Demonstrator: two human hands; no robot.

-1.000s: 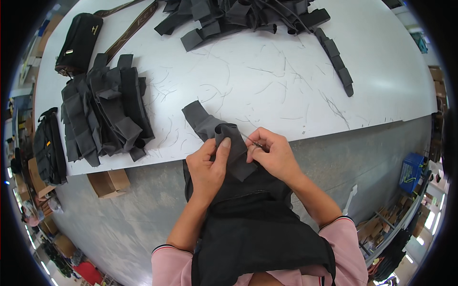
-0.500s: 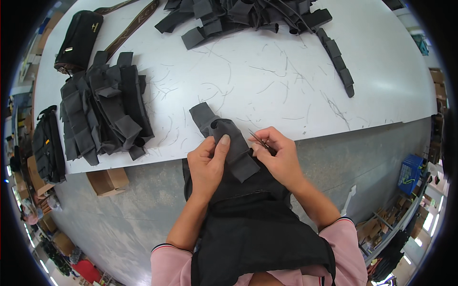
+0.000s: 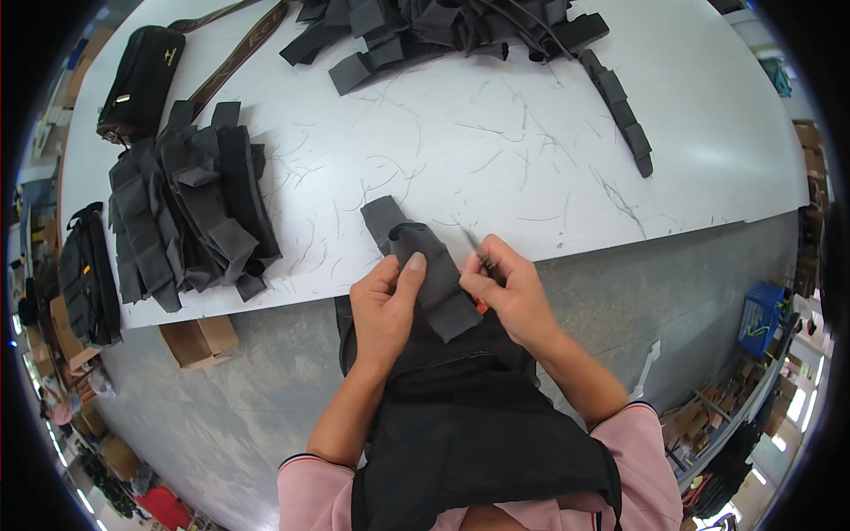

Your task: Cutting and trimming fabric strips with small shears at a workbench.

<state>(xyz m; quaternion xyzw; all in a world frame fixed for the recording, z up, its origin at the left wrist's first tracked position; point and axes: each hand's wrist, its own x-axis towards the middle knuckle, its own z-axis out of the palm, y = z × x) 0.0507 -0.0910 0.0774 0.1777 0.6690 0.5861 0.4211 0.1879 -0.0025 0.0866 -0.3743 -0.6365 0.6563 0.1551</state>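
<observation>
A dark grey fabric strip [image 3: 436, 281], with folded sections along it, is pinched in my left hand [image 3: 386, 301], the thumb lying on top. Its upper end rests over the table's front edge and its lower end hangs above my black apron [image 3: 478, 434]. Close by the strip's right edge, my right hand [image 3: 513, 292] is closed around small pointed metal thread snips [image 3: 478, 250], tip up toward the table. Part of them is hidden in the fingers. A small orange-red piece [image 3: 481, 305] shows between the strip and my right hand; what it belongs to I cannot tell.
Similar grey strips lie in a pile [image 3: 190, 208] on the left of the white table [image 3: 708, 159], in a heap [image 3: 434, 31] at the back, and one alone [image 3: 620, 115] at right. A black pouch [image 3: 142, 80] stands far left. Loose threads litter the tabletop. A cardboard box [image 3: 199, 341] sits below.
My right hand has shifted slightly left, and the snips have turned to point more upward. The orange-red piece has come into sight. My left hand keeps its hold, the strip barely shifted.
</observation>
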